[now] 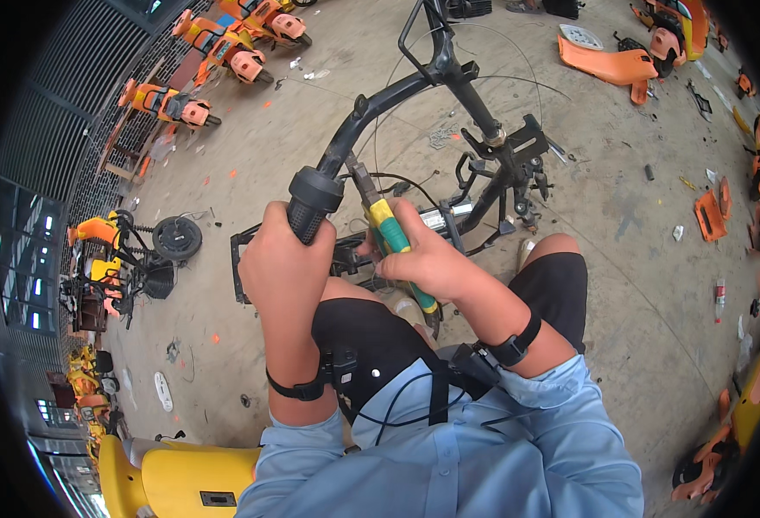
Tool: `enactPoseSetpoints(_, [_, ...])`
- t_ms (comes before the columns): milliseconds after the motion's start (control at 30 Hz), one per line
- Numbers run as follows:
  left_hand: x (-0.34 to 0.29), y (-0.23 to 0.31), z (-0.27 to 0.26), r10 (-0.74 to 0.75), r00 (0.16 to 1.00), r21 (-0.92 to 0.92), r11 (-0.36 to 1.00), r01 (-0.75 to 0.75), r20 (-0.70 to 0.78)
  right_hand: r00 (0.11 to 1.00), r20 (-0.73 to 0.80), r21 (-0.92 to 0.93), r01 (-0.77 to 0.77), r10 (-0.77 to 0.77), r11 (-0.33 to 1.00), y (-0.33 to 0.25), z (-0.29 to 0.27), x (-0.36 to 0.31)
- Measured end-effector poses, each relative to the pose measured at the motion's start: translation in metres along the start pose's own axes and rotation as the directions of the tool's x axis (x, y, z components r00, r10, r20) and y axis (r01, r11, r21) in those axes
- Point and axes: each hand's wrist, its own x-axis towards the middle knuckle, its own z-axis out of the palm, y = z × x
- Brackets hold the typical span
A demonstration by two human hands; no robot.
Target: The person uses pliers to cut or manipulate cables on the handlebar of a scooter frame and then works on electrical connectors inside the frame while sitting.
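My left hand is wrapped round the black ribbed handlebar grip, whose wide collar sticks out above my fingers. My right hand holds pliers with green and yellow handles. Their metal jaws point up and left, beside the handlebar tube just past the collar; whether they touch it or bite on anything, I cannot tell. The grip sits on a bent black handlebar that joins a bare black scooter frame, standing between my knees. A thin black cable curves from near the jaws across the frame.
Orange scooters stand at the far left. A partly stripped scooter with a loose wheel is at the left. Orange body panels lie at the far right, and a yellow seat-like body is close by at lower left. Small scraps litter the concrete floor.
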Motion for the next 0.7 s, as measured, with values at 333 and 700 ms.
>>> enactPoseSetpoints(333, [0.001, -0.003, 0.013, 0.071, 0.989, 0.042, 0.997, -0.066, -0.130, 0.967, -0.154, -0.442, 0.118, -0.205, 0.889, 0.008, 0.015, 0.001])
enactPoseSetpoints(700, [0.002, 0.000, 0.018, 0.026, 0.986, -0.010, 1.000, -0.028, -0.165, 0.799, -0.140, -0.765, 0.288, -0.585, 0.576, 0.032, -0.004, 0.019])
